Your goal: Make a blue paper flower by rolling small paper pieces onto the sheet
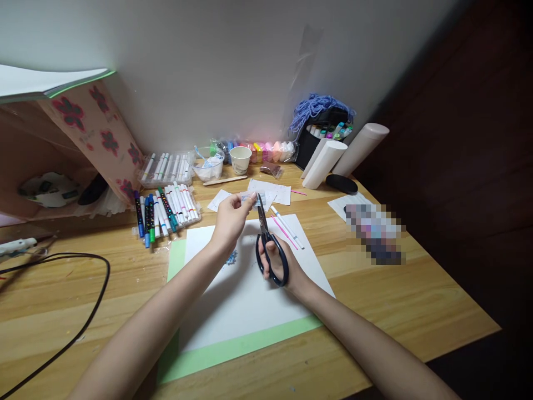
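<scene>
My left hand (231,219) pinches a small piece of paper (260,198) with pale blue marks on it. In my right hand (285,264) is a pair of scissors (264,222) with black handles, blades pointing up at the paper's edge. How far the blades are parted is hard to make out. Below both hands lies a white sheet (233,316) on top of a green sheet (245,348). A little heap of blue scraps (231,257) rests on the white sheet, partly hidden by my left wrist. White and pink sticks (288,228) lie on its upper right.
Markers (160,214) and a marker case (166,169) stand left of the sheets. Behind are a paper cup (240,160), a plastic bowl (209,166) and bagged coloured clay (266,151). White tubes (325,164) stand at the back right. A black cable (107,272) loops at the left.
</scene>
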The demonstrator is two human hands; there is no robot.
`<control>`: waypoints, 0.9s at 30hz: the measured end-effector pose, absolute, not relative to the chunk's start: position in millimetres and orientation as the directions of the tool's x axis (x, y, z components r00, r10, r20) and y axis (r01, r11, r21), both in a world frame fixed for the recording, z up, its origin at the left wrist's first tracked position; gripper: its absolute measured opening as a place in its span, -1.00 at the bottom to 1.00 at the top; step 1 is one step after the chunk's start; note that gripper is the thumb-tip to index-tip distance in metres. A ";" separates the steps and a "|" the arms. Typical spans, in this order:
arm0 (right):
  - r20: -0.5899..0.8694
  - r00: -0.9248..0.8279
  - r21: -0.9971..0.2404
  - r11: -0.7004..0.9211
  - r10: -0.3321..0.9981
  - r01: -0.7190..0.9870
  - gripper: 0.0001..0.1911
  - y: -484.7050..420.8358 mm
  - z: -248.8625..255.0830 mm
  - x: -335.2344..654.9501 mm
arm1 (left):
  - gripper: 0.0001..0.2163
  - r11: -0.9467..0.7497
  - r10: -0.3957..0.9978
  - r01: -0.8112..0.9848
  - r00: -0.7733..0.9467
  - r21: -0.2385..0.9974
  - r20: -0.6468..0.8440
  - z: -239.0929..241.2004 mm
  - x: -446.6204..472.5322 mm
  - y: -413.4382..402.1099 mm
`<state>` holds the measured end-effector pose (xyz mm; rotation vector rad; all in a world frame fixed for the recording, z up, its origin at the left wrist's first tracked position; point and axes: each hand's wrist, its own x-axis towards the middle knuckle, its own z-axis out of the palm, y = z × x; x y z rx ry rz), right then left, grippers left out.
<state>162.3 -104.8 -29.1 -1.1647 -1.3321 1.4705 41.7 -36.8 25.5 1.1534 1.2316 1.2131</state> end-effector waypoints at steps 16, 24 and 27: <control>-0.114 -0.285 -0.990 -0.133 0.952 -0.048 -0.22 -105.2 -34.4 164.8 | -0.65 0.009 0.998 0.018 -0.069 1.000 -0.008 31.1 42.6 -39.2; -0.151 -0.374 -0.978 -0.192 0.915 -0.075 -0.22 -108.9 -30.5 160.7 | -0.75 -0.005 0.994 0.046 -0.108 0.999 0.009 29.4 38.3 -35.3; -0.140 -0.397 -0.977 -0.191 0.907 -0.091 -0.23 -109.4 -29.8 159.9 | -0.74 -0.020 0.991 0.041 -0.128 0.999 0.025 31.4 35.5 -33.6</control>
